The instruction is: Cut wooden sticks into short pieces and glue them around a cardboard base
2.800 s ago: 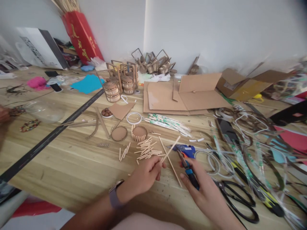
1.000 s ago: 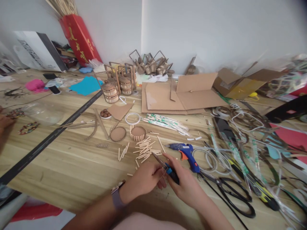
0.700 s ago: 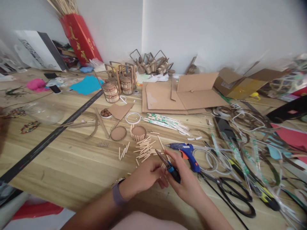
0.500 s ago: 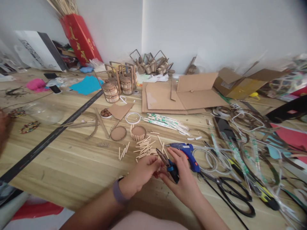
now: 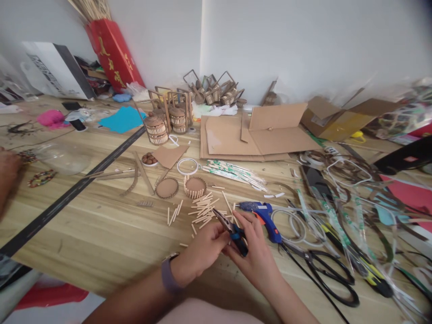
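Note:
My right hand [image 5: 254, 256] grips blue-handled pliers [image 5: 232, 230], jaws pointing up and left. My left hand [image 5: 205, 247], a watch on its wrist, pinches a thin wooden stick against the pliers' jaws; the stick is mostly hidden by my fingers. Just beyond my hands lies a heap of short cut wooden sticks [image 5: 203, 209]. Behind it stand a small round stick-walled basket base [image 5: 195, 186] and a cardboard disc [image 5: 166, 188].
A blue glue gun [image 5: 264, 213] lies right of my hands, black scissors [image 5: 332, 276] and tangled strips farther right. Flat cardboard [image 5: 232, 139] and finished baskets [image 5: 168, 119] sit behind. Another person's hand [image 5: 7, 173] shows at the left edge. A black strip [image 5: 67, 195] crosses the wooden table.
My left hand let go of the long stick it held and closed in on the pliers. Both hands rose slightly and now meet at the pliers' jaws.

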The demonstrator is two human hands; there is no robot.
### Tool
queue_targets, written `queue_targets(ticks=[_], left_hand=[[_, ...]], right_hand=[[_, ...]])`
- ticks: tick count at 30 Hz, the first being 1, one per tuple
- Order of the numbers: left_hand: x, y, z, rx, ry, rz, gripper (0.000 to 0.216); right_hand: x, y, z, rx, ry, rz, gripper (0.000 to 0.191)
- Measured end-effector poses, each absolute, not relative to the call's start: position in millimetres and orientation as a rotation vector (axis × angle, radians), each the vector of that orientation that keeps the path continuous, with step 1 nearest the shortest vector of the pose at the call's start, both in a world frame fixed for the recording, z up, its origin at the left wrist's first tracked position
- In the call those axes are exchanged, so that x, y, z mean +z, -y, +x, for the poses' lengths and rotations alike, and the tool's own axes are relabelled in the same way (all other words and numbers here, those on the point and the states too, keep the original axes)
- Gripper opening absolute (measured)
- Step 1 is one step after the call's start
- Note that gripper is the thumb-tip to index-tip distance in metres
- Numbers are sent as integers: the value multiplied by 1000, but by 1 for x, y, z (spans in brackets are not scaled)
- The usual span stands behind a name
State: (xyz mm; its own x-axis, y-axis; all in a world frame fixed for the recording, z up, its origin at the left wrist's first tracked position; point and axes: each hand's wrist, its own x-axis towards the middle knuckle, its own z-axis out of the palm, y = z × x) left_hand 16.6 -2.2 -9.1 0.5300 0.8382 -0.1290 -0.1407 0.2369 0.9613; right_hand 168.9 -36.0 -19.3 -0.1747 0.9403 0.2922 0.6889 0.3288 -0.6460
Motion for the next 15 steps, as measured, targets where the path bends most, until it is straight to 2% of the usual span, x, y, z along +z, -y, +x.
queue_targets(ticks=[15], left_hand=[[-9, 3, 17, 740, -722, 1181, 43]], right_hand=[[-14, 37, 172, 637, 1878, -1503, 69]])
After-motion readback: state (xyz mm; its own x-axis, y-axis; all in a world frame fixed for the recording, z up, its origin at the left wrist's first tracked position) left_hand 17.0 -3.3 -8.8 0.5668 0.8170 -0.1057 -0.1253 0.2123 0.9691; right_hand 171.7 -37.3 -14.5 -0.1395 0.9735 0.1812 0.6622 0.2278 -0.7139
